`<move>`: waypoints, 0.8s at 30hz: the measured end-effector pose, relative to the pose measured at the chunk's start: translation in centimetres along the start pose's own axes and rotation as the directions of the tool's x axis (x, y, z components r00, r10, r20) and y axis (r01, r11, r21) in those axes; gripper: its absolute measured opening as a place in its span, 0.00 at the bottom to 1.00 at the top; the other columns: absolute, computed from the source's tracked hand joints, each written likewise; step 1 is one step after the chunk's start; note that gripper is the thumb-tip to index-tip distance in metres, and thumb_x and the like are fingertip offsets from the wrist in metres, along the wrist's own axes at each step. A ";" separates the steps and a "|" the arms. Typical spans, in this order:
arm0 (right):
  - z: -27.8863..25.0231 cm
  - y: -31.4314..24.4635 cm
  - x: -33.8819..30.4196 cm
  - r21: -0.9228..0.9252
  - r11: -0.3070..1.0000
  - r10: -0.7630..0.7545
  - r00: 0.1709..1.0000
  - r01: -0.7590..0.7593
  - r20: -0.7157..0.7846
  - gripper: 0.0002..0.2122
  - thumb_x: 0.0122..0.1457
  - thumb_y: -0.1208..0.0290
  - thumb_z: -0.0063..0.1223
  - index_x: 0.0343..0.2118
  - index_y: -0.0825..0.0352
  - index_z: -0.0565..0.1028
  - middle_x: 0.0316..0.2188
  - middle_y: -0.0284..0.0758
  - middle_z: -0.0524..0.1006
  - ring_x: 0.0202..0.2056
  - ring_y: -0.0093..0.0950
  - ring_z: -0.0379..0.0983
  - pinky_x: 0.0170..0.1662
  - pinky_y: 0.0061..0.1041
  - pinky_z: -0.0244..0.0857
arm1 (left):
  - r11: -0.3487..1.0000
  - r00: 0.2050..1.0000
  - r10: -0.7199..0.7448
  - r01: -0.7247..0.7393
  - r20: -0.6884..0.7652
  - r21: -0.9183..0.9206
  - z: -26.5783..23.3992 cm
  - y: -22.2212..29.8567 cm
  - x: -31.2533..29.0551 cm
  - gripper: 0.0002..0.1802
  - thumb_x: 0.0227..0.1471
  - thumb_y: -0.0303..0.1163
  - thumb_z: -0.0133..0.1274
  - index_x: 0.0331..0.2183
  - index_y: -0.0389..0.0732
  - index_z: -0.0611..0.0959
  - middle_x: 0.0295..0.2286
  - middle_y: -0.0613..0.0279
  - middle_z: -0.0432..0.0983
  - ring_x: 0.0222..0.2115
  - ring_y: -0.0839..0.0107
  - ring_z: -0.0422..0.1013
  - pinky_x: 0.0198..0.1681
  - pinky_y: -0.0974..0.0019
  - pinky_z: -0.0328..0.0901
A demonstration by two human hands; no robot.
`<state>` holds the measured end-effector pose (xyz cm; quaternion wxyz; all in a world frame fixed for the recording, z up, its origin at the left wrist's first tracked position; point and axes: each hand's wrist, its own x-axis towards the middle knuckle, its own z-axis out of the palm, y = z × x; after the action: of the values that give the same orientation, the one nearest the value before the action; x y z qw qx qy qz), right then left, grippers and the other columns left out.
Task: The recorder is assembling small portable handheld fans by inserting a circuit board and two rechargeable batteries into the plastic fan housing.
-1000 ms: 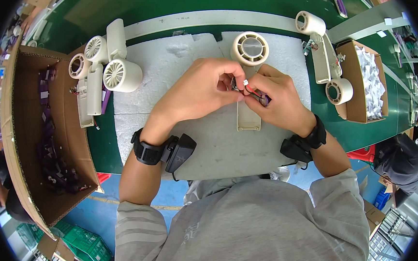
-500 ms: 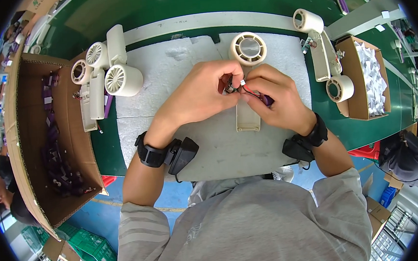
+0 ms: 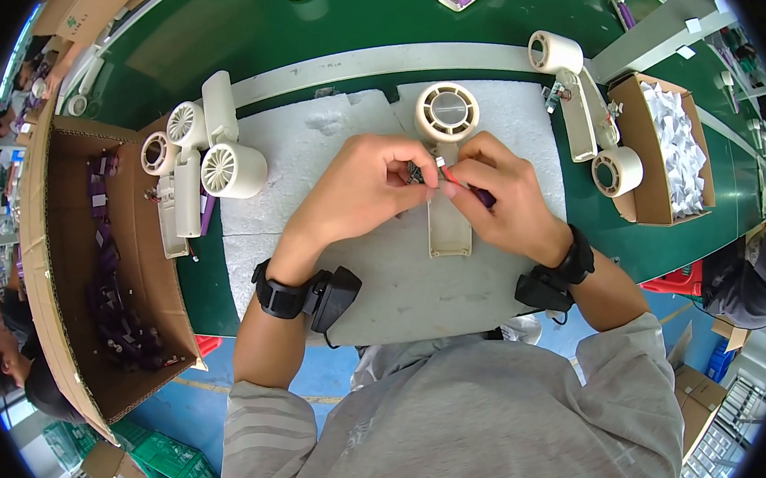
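A cream handheld fan housing (image 3: 449,237) lies on the pale foam pad, its round grille head (image 3: 447,112) pointing away from me. Above its open handle my two hands meet. My left hand (image 3: 366,187) pinches a small dark circuit board (image 3: 416,174), mostly covered by the fingers. In my right hand (image 3: 511,196) is a purple battery (image 3: 484,197), largely hidden by the palm. A red wire and a white plug (image 3: 440,161) show between the fingertips of both hands. I cannot tell whether the plug is seated in the board.
At left stands a cardboard box (image 3: 151,282) of purple batteries, beside several cream fan parts (image 3: 233,170). On the right, more fan housings (image 3: 616,168) lie next to a carton of white packets (image 3: 677,152). A white rail (image 3: 344,65) crosses behind the foam pad (image 3: 304,129).
The bench sits slightly lower in the picture. My left fingers have loosened and shifted a little around the board. More fan parts show at the far edge.
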<state>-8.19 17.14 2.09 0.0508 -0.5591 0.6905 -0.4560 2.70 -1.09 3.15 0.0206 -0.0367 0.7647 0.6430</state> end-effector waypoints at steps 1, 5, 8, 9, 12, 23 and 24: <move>-0.1 0.0 0.0 0.028 1.000 -0.003 1.000 0.003 0.011 0.04 0.50 0.79 0.60 0.29 0.70 0.76 0.28 0.37 0.69 0.23 0.27 0.67 0.25 0.23 0.61 | 0.999 1.000 -0.022 0.023 0.013 -0.047 -0.1 -0.1 0.0 0.05 0.45 0.21 0.57 0.30 0.36 0.81 0.22 0.69 0.73 0.21 0.81 0.64 0.24 0.73 0.60; -0.5 -0.1 -0.5 0.041 0.999 0.016 0.996 -0.019 0.092 0.04 0.50 0.78 0.60 0.28 0.70 0.77 0.27 0.35 0.69 0.22 0.26 0.66 0.24 0.23 0.60 | 0.996 0.993 -0.083 0.081 0.081 0.036 -0.6 0.6 0.1 0.06 0.47 0.23 0.58 0.32 0.35 0.81 0.24 0.68 0.74 0.23 0.80 0.67 0.26 0.74 0.62; -0.5 0.1 -0.5 0.030 0.999 0.016 0.994 -0.019 0.112 0.03 0.50 0.79 0.61 0.28 0.70 0.77 0.27 0.35 0.69 0.21 0.26 0.66 0.23 0.23 0.60 | 1.000 0.995 -0.020 0.022 0.101 -0.014 -0.9 0.3 0.1 0.06 0.49 0.21 0.57 0.33 0.34 0.81 0.29 0.66 0.75 0.28 0.78 0.69 0.32 0.74 0.65; -0.5 0.2 -0.5 0.022 1.000 0.016 0.993 -0.018 0.120 0.03 0.49 0.79 0.61 0.28 0.69 0.77 0.26 0.35 0.69 0.21 0.25 0.66 0.23 0.23 0.60 | 0.999 0.994 0.014 -0.009 0.111 -0.040 -0.9 0.2 0.1 0.06 0.50 0.21 0.57 0.34 0.34 0.80 0.31 0.65 0.75 0.31 0.77 0.71 0.35 0.74 0.67; -0.6 0.0 -0.5 0.003 1.000 0.016 0.990 -0.016 0.140 0.04 0.48 0.79 0.61 0.26 0.69 0.77 0.26 0.35 0.68 0.21 0.25 0.66 0.23 0.23 0.60 | 0.992 0.992 0.096 -0.089 0.087 -0.086 -0.5 -0.1 0.1 0.08 0.50 0.26 0.58 0.34 0.34 0.82 0.28 0.63 0.75 0.28 0.77 0.70 0.31 0.73 0.66; -0.6 0.0 -0.1 0.084 0.989 0.122 0.992 -0.120 -0.022 0.05 0.46 0.79 0.63 0.23 0.67 0.76 0.23 0.33 0.68 0.20 0.25 0.66 0.23 0.24 0.59 | 0.999 0.998 0.048 -0.048 0.028 0.013 -0.6 0.2 0.2 0.09 0.53 0.30 0.59 0.33 0.33 0.84 0.25 0.61 0.76 0.24 0.76 0.73 0.27 0.72 0.67; -0.6 -0.1 -0.1 0.099 0.987 0.130 0.991 -0.127 -0.021 0.05 0.46 0.79 0.64 0.24 0.67 0.77 0.23 0.33 0.68 0.21 0.25 0.65 0.23 0.23 0.59 | 0.999 0.998 0.052 -0.052 0.021 0.005 -0.6 0.1 0.2 0.10 0.53 0.31 0.59 0.33 0.33 0.84 0.24 0.61 0.76 0.23 0.76 0.72 0.26 0.72 0.67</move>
<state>-8.46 17.56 2.52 0.0978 -0.5040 0.7026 -0.4927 2.52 -1.68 3.37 0.0123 -0.0101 0.7669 0.6416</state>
